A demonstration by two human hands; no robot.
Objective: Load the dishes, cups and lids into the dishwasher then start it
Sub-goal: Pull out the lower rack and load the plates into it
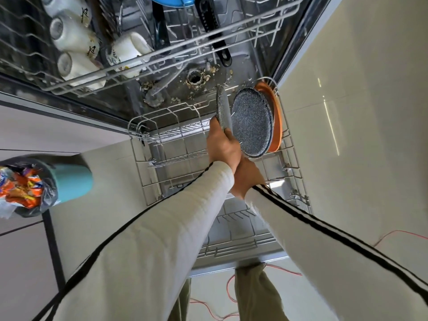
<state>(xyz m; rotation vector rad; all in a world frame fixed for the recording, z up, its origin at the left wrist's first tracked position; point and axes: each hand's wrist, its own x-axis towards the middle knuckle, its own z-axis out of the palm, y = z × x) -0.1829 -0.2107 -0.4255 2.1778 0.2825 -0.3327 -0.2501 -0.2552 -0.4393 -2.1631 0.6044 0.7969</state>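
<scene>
The open dishwasher [208, 72] fills the space ahead of both hands, its floor strewn with food scraps [196, 83] around the drain. The lower rack [294, 158] is pulled out beneath the hands, and the upper rack [162, 54] juts out beyond and above them, carrying white cups [71, 35] on their sides, a blue bowl [171, 1] and a black slotted utensil [208, 22]. At the far right end of the lower rack, just beyond the fingers, a speckled grey plate [251, 126] stands upright on its edge with an orange plate [278, 126] close behind it. The left hand [223, 144] grips a second speckled plate [221, 107] by its lower rim, held upright and seen edge-on just to the left of the standing grey one. The right hand [246, 179] reaches in under the left wrist toward the lower rim of the standing grey plate; its fingers are hidden, so I cannot tell whether it holds anything. Both arms wear cream sleeves with a black stripe. Pale glossy floor tiles [347, 112] spread out to the right of the hands. Well off to the left stands a teal bin [74, 179] lined with a black bag and stuffed with bright wrappers [20, 186]. A thin red cable [208, 306] trails over the floor behind the hands, near the person's legs.
</scene>
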